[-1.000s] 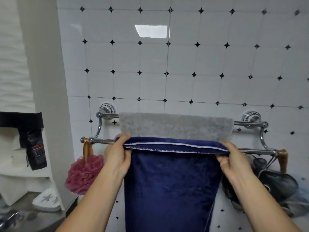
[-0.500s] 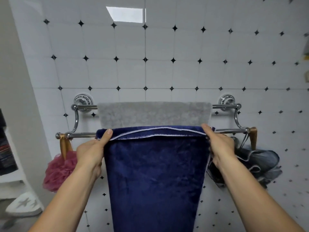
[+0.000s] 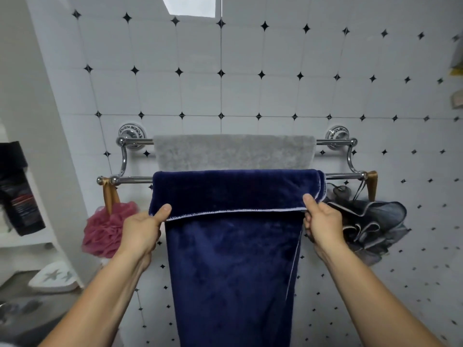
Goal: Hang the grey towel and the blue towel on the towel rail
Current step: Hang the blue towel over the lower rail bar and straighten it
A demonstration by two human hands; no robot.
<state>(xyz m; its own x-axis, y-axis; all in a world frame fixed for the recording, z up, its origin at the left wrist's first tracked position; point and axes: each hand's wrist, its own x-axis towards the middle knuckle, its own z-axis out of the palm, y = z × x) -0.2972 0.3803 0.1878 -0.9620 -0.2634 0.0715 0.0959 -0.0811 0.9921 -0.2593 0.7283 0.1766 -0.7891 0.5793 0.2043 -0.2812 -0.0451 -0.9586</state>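
Blue towel (image 3: 233, 259): draped over the near bar of the towel rail (image 3: 132, 180). A short flap with a white-stitched hem falls on the near side, and a long drop hangs below it. Grey towel (image 3: 233, 151): over the far bar, close to the wall, flat and level.

Step in hand, as I read it: evening out the blue towel.
- The flap is short against the long drop, so the weight may drag the towel off.
- Draw both corners down together at an equal pull, so the hem stays level and the cloth doesn't bunch toward one end.

Left hand (image 3: 142, 229): pinches the flap's left corner, thumb on top, fingers tucked beneath, forearm reaching up from low left. Right hand (image 3: 323, 221): grips the right corner, thumb raised against the flap, fingers curled behind the edge.

Outward: pink bath puff (image 3: 107, 229) hangs at the rail's left end, dark puff (image 3: 370, 229) at the right.
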